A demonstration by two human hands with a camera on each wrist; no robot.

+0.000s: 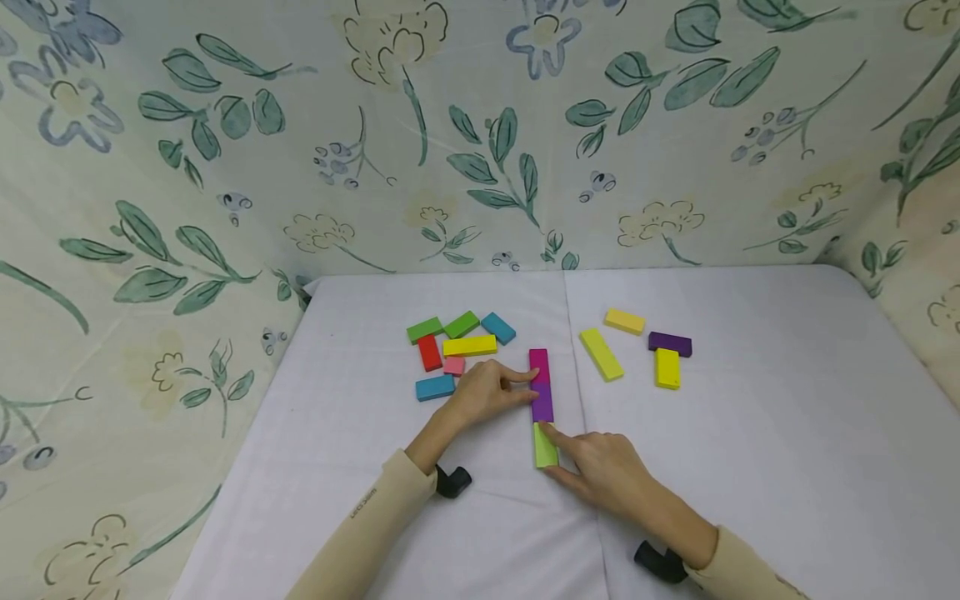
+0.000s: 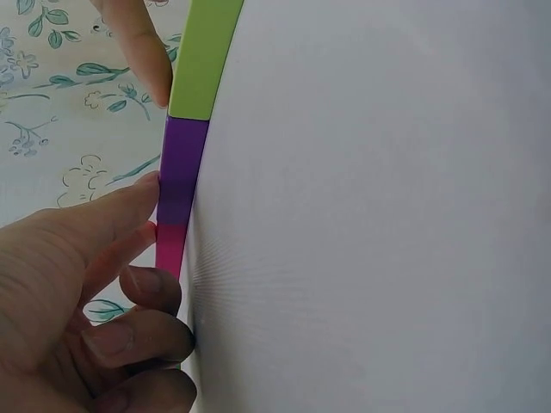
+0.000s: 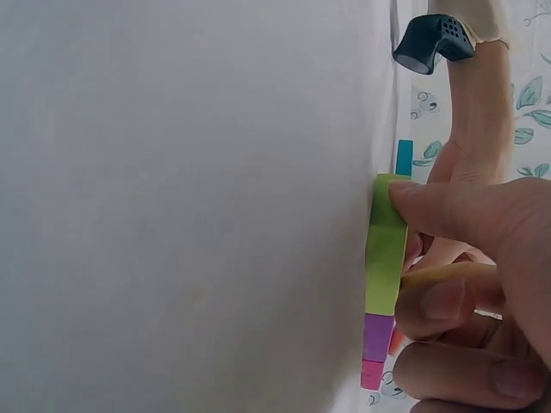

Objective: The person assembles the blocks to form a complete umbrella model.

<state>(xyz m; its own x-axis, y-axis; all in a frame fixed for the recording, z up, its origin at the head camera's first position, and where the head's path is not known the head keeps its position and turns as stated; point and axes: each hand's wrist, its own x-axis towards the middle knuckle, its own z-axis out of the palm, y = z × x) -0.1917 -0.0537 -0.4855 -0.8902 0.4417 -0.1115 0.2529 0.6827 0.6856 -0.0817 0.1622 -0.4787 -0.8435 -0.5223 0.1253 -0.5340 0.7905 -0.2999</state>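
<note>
Three blocks stand end to end in a row on the white-covered table: a magenta block (image 1: pixel 540 360) at the far end, a purple block (image 1: pixel 543 408) in the middle and a light green block (image 1: pixel 543 448) nearest me. My left hand (image 1: pixel 483 393) reaches in from the left. Its index fingertip touches the magenta block and its thumb tip the purple one. With my right hand (image 1: pixel 606 471) I pinch the light green block between index finger, at its far end, and thumb, at its near end. In the right wrist view the light green block (image 3: pixel 385 267) adjoins the purple one.
Left of the row lie several loose blocks, among them a red block (image 1: pixel 430 352), a long yellow block (image 1: pixel 470 346), a pink block (image 1: pixel 453 366) and a blue block (image 1: pixel 435 387). To the right are a yellow-green block (image 1: pixel 602 355) and a dark purple block (image 1: pixel 670 343).
</note>
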